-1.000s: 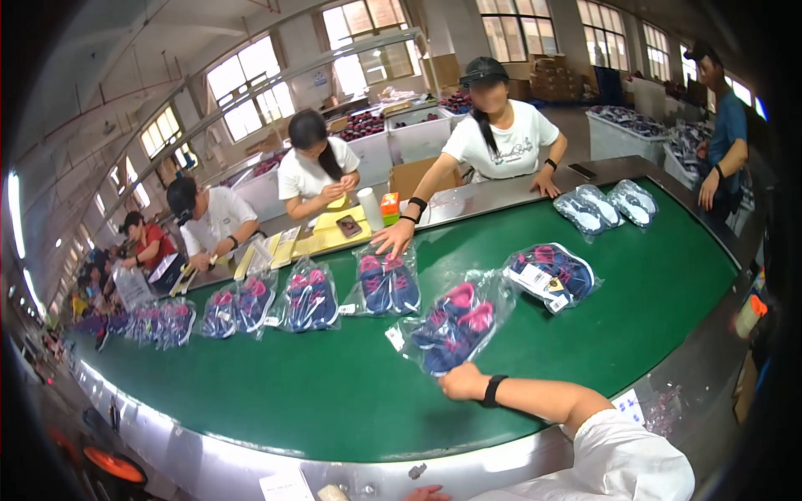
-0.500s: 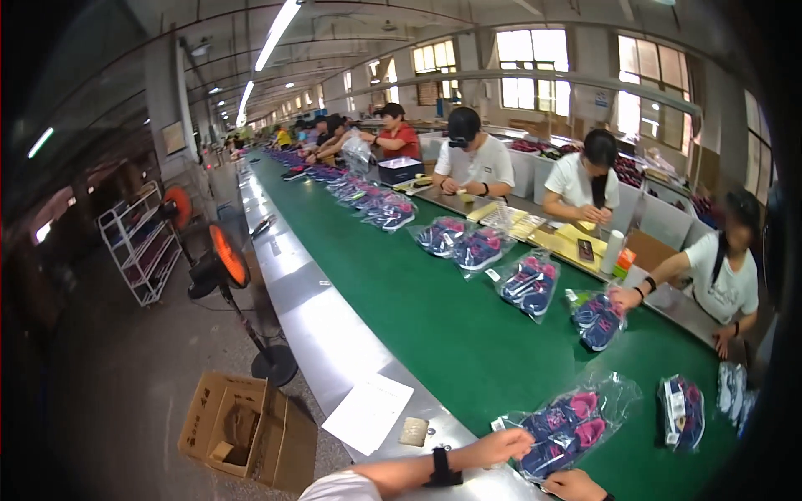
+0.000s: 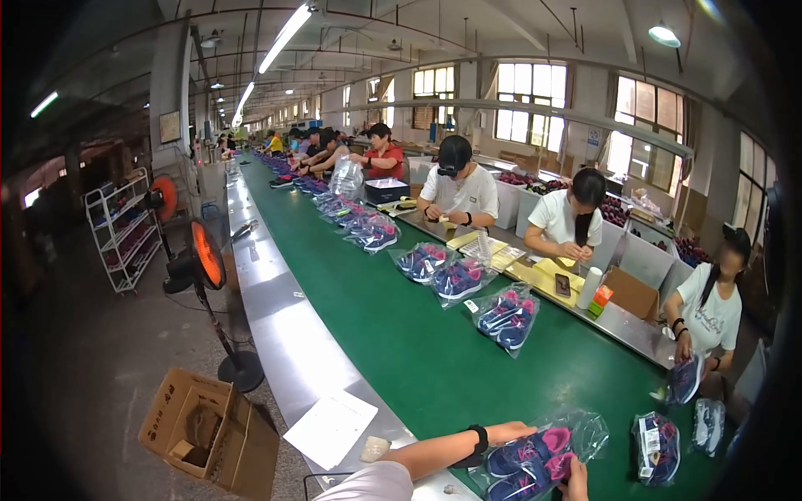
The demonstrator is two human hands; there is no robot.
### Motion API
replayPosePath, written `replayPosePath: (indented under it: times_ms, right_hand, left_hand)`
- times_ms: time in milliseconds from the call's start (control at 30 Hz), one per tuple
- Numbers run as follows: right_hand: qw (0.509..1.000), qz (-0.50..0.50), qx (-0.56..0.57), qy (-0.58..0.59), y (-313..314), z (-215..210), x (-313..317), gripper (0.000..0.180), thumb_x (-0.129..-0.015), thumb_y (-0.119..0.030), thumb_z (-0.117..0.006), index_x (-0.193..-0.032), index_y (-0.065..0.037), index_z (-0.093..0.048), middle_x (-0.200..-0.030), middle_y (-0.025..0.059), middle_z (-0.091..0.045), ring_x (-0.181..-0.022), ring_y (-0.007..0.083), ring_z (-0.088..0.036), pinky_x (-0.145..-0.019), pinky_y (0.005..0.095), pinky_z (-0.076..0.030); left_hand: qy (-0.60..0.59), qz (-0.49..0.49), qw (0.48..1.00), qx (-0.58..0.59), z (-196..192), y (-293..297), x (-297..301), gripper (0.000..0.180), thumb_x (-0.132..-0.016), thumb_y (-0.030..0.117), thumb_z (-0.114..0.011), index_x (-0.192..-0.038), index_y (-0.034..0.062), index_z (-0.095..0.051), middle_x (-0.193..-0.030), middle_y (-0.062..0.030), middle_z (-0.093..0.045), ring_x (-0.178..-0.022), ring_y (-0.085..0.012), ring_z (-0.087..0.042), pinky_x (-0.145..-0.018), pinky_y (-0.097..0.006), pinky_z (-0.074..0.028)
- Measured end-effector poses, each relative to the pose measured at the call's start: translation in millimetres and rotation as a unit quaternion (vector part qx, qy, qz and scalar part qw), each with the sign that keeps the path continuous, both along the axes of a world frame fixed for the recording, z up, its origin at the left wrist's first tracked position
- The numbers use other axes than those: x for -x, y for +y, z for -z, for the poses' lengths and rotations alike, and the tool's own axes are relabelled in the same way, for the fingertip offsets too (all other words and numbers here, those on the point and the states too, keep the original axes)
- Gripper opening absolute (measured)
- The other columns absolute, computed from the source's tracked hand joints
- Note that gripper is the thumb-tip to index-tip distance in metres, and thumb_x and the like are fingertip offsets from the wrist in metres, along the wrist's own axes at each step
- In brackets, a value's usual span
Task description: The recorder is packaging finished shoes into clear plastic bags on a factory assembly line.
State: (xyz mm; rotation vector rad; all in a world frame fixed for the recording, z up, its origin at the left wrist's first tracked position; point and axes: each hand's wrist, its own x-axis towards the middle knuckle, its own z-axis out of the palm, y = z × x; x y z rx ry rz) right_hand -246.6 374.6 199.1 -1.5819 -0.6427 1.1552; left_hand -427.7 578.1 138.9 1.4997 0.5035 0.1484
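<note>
A pair of navy sneakers with pink linings lies in a clear plastic bag at the near edge of the green conveyor belt. My left hand reaches in from the lower left and grips the far side of the bagged sneakers. On their right side, my right hand is closed on the bag by the pink shoe openings, its lower part cut off by the frame. To the right lies another bagged pair, showing a white label.
More bagged sneakers line the green belt. A white paper rests on the metal ledge to my left. Below stand an open carton and an orange fan. Co-workers sit along the far side.
My left hand has moved from above the bagged sneakers to their far side; my right hand now grips their right side. The co-worker at right has drawn a bagged pair off the belt.
</note>
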Motion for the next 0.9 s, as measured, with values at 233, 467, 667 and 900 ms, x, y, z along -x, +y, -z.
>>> replayPosePath:
  times_ms: [233, 467, 667, 900]
  right_hand:
    - [0.968, 0.067, -0.118, 0.212, 4, 30, -22, 0.027, -0.092, -0.027, -0.051, -0.104, -0.005, -0.056, -0.094, 0.0053, -0.058, -0.078, 0.013, -0.053, -0.067, 0.0236, -0.044]
    - [0.973, 0.015, -0.211, -0.092, -8, -49, 61, 0.03, -0.093, -0.022, -0.048, -0.107, 0.003, -0.056, -0.097, 0.0095, -0.06, -0.086, 0.0179, -0.055, -0.075, 0.0278, -0.047]
    - [0.95, 0.005, -0.293, 0.109, -6, -62, 72, 0.023, -0.092, -0.018, -0.045, -0.104, 0.0, -0.052, -0.098, 0.0087, -0.06, -0.084, 0.017, -0.06, -0.075, 0.0302, -0.049]
    - [0.93, 0.095, -0.355, 0.017, 12, -91, 55, 0.011, -0.089, -0.014, -0.05, -0.081, -0.007, -0.05, -0.076, -0.0012, -0.052, -0.072, 0.0087, -0.051, -0.063, 0.0252, -0.042]
  left_hand:
    - [0.062, 0.021, 0.995, 0.075, -34, -19, 10, 0.097, -0.072, 0.071, -0.053, -0.134, -0.0012, -0.034, -0.137, -0.0141, -0.035, -0.122, -0.0249, -0.038, -0.099, -0.033, -0.033]
    - [-0.114, 0.024, 0.964, 0.24, -62, -63, 21, 0.051, -0.09, 0.05, -0.045, -0.118, 0.0083, -0.053, -0.111, -0.0028, -0.058, -0.102, -0.0094, -0.053, -0.089, -0.027, -0.044]
    - [-0.263, -0.076, 0.935, 0.225, -103, -74, 32, 0.048, -0.088, 0.04, -0.056, -0.118, 0.0037, -0.05, -0.109, -0.0043, -0.057, -0.104, -0.0106, -0.052, -0.092, -0.024, -0.041]
    - [-0.282, -0.121, 0.951, -0.044, -129, -66, 4, 0.021, -0.09, 0.021, -0.054, -0.094, 0.0011, -0.056, -0.087, 0.0001, -0.055, -0.083, -0.0065, -0.049, -0.076, -0.021, -0.041]
